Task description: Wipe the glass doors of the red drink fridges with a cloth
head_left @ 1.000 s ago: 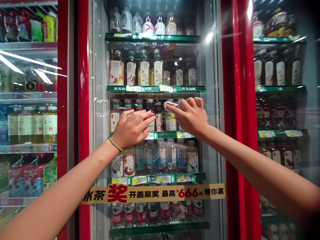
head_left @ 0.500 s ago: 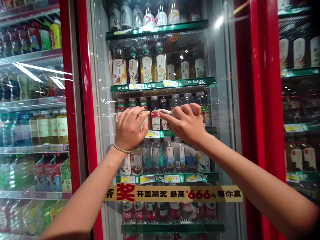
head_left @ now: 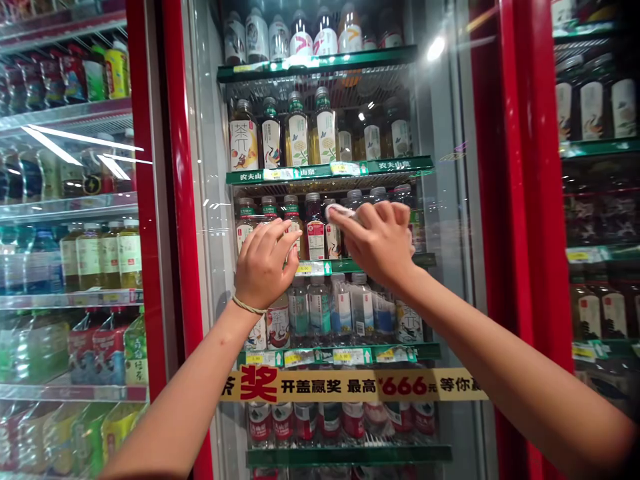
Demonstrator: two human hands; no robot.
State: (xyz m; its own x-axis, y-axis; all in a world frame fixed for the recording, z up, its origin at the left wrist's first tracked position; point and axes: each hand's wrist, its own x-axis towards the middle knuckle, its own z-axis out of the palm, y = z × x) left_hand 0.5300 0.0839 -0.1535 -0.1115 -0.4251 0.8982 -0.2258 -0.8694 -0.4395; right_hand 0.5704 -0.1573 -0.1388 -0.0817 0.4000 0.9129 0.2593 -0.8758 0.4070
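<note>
Both my hands are raised in front of the glass door [head_left: 453, 220] of a drinks fridge. My right hand [head_left: 381, 237] has its fingers over a folded white cloth [head_left: 336, 212], held against or close to the glass. Most of the cloth is hidden under the fingers. To its left, my left hand [head_left: 267, 260] has its fingers slightly bent and the thumb apart, with nothing in it. Whether its fingertips touch the glass I cannot tell. A thin cord bracelet [head_left: 249, 306] circles that wrist. Between the hands a dark bottle [head_left: 315, 230] shows behind the door.
Several shelves of bottles stand behind the glass, with green shelf edges [head_left: 350, 455] and price tags. A yellow banner strip [head_left: 360, 387] crosses the door below my hands. Red frames [head_left: 181, 167] separate this fridge from the left bottle shelves [head_left: 70, 298] and another fridge on the right.
My right hand has moved slightly up and right with the cloth, uncovering more of the dark bottle. The left hand stays nearly in place; the view has shifted a little.
</note>
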